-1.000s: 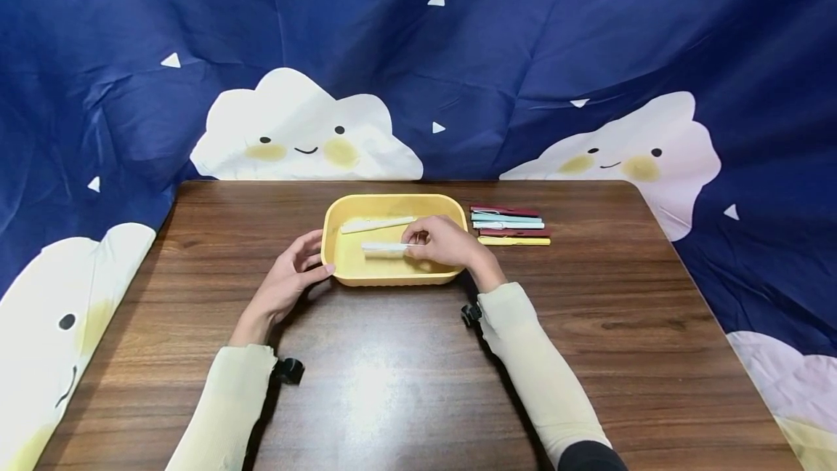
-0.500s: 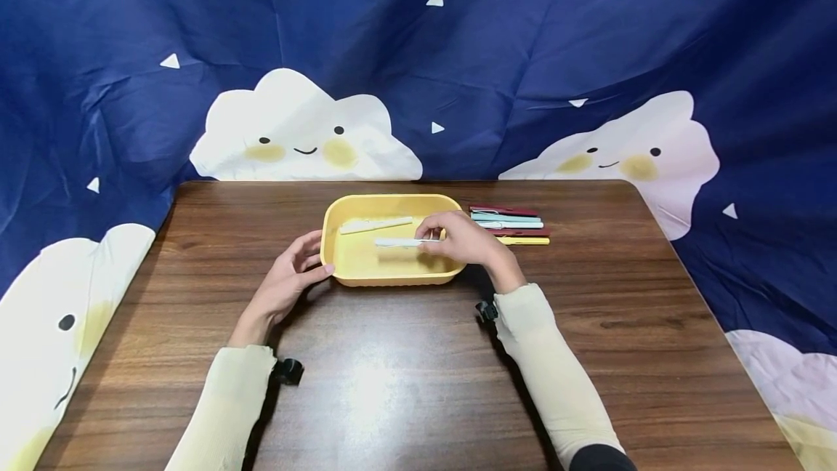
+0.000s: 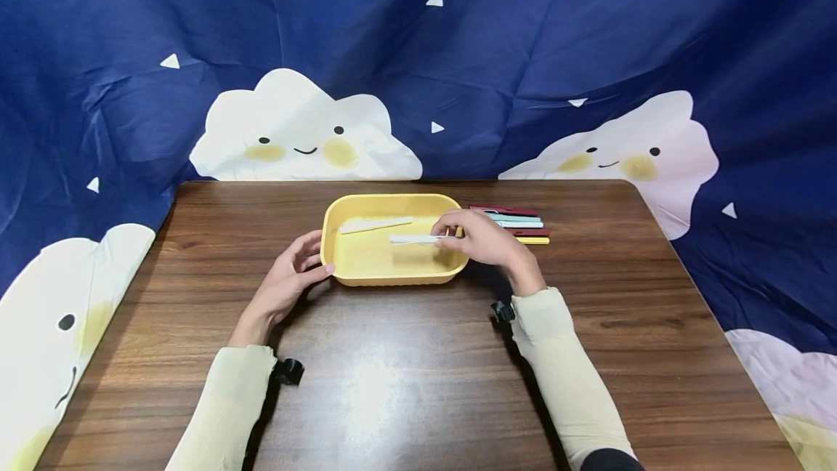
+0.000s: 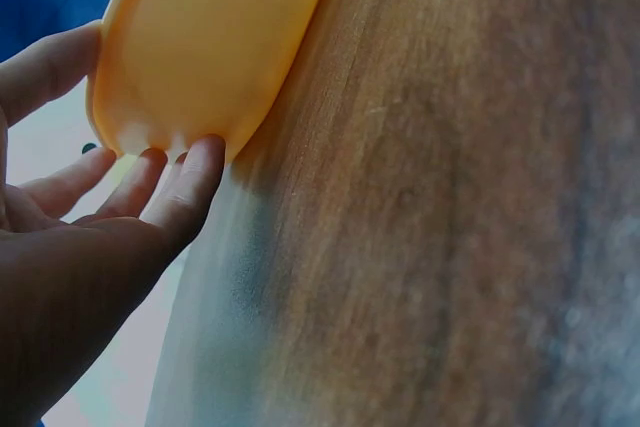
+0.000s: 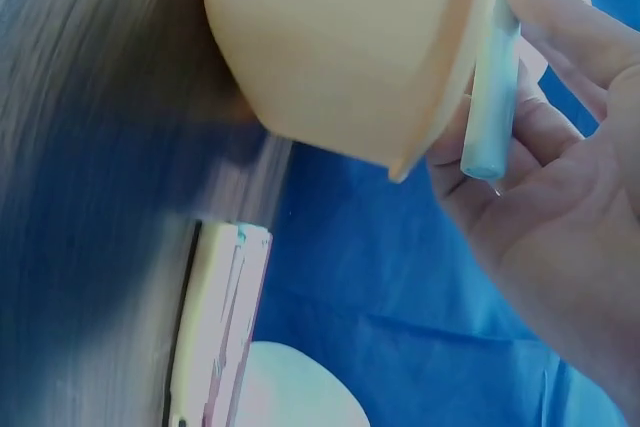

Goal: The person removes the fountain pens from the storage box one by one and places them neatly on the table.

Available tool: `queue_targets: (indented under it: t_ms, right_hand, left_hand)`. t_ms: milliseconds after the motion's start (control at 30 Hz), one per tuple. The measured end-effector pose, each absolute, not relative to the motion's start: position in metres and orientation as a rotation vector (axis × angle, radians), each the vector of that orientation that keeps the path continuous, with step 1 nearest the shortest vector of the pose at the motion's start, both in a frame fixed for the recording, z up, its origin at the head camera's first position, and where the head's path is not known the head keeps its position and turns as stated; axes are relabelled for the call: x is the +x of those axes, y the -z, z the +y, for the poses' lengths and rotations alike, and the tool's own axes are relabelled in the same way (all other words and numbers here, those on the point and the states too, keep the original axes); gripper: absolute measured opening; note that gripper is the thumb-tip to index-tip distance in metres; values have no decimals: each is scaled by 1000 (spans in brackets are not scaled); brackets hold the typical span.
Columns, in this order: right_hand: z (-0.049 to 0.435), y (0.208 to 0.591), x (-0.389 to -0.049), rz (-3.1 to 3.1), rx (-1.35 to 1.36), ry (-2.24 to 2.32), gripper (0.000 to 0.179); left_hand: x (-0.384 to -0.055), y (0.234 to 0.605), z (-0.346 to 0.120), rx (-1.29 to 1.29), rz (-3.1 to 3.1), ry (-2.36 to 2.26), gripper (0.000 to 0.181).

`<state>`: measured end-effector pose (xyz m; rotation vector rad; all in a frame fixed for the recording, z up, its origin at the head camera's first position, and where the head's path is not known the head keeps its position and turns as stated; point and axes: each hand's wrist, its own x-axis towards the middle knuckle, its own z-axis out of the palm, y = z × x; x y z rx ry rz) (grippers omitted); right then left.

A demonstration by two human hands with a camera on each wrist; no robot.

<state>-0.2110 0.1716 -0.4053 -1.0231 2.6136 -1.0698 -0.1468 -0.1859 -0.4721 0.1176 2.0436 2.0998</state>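
A yellow rectangular tray (image 3: 392, 280) stands on the table. My left hand (image 3: 288, 278) holds its left end; in the left wrist view the thumb and fingers are spread against the tray's outer wall (image 4: 210, 47). Above the tray's right half, my right hand (image 3: 487, 238) pinches a pale pen (image 3: 410, 239), which lies nearly level and points left. The right wrist view shows the pen's blunt end (image 5: 490, 117) in front of the palm, close by the tray rim. One white pen (image 3: 375, 224) lies inside the tray towards the back, slightly slanted.
Just right of the tray, several pens lie side by side on the wooden table (image 3: 608, 311): dark red pens (image 3: 519, 211), pale blue and white ones, and a yellow pen (image 3: 536, 241). My right hand partly covers them. A blue cloud-patterned cloth (image 3: 458, 57) hangs behind.
My right hand has moved right and slightly back with the pale pen, from the tray's middle towards its right rim. My left hand, the tray and the pen inside have stayed put.
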Motion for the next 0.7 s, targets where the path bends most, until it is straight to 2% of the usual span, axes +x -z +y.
queue_targets:
  t_ms: [700]
  right_hand:
    - [209, 405, -204, 2683, -977, 1083, 5]
  left_hand:
    - [-147, 472, -185, 120, 2033, -2110, 74]
